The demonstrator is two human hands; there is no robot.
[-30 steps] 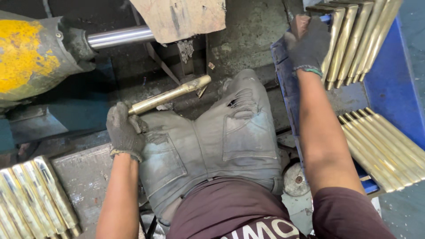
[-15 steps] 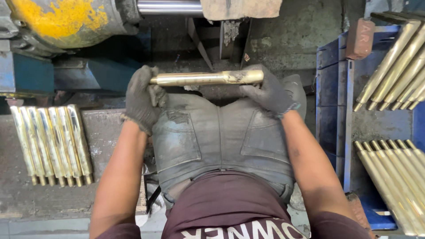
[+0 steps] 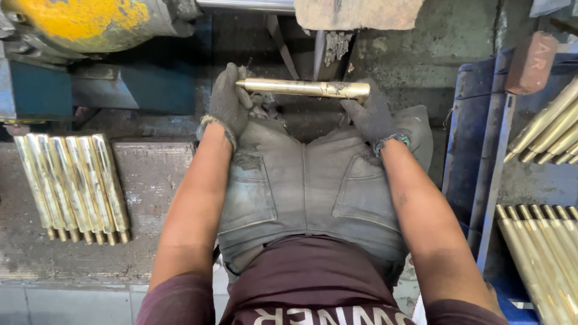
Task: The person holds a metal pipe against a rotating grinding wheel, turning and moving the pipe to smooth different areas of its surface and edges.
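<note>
Brass rod (image 3: 304, 89) held level at 12 o'clock over the lap, gloved left hand (image 3: 229, 102) and gloved right hand (image 3: 374, 114) each with fingers clenched on an end; judged mid-presentation toward the machine, needing steady alignment.

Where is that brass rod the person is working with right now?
In the head view, the brass rod lies level at top centre, held at its ends by the gloved left hand and right hand, above the lap and below the yellow machine.
</note>
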